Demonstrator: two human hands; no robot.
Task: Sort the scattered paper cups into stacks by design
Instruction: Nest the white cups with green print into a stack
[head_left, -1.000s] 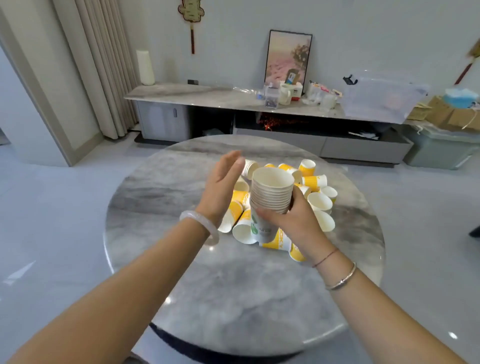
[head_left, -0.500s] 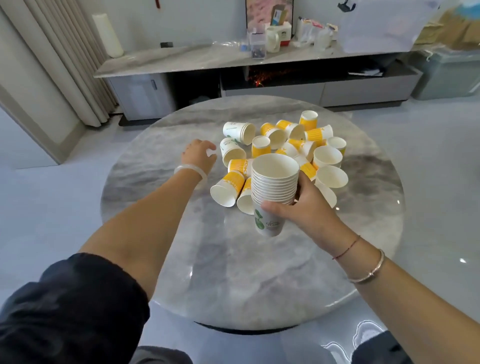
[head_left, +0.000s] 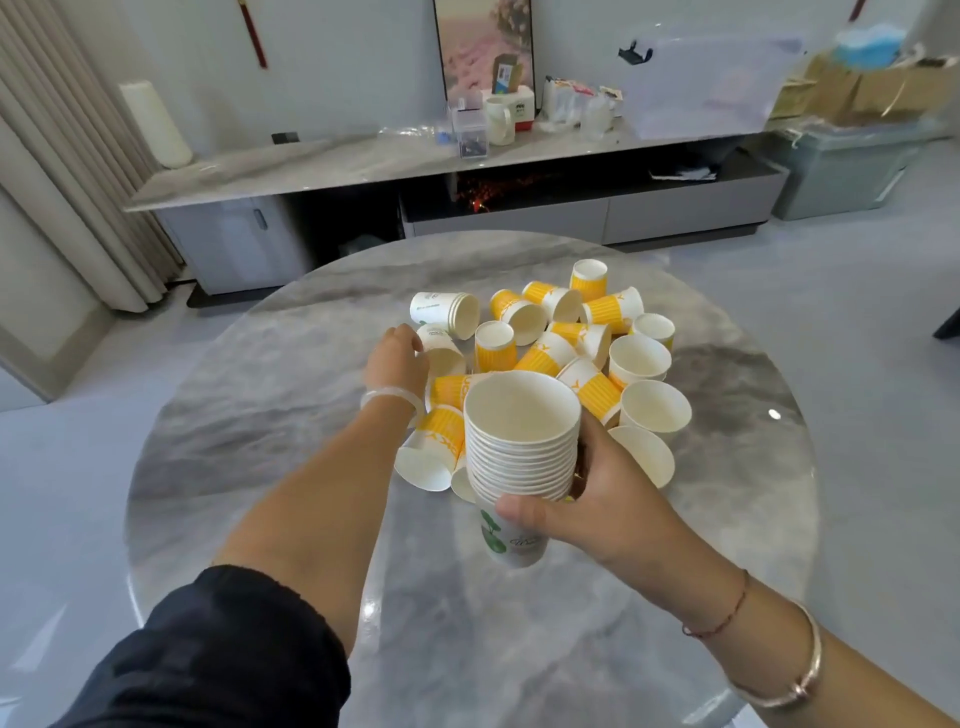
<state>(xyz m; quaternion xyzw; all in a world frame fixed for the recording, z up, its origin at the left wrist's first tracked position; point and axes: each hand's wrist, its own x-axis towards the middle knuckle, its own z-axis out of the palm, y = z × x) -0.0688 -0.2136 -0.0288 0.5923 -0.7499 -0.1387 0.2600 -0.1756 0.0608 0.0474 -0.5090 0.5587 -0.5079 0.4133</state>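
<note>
My right hand (head_left: 587, 509) grips a tall stack of white cups with a green leaf print (head_left: 519, 457), held upright above the round marble table (head_left: 260, 467). My left hand (head_left: 397, 358) reaches across to a green-print cup lying on its side (head_left: 444, 353) and closes its fingers on it. A second green-print cup (head_left: 444, 310) lies just beyond. Several yellow-banded cups (head_left: 545, 353) lie scattered in a heap at the table's middle, some upright, some tipped over.
Behind the table runs a long low cabinet (head_left: 363, 166) with a mug, boxes and a framed picture on it. A clear plastic bin (head_left: 711, 88) and cardboard boxes stand at the back right. Curtains hang at the left.
My left hand has gone from beside the stack out to the green-print cup on its side and closed on it. The stack in my right hand has come lower and nearer.
</note>
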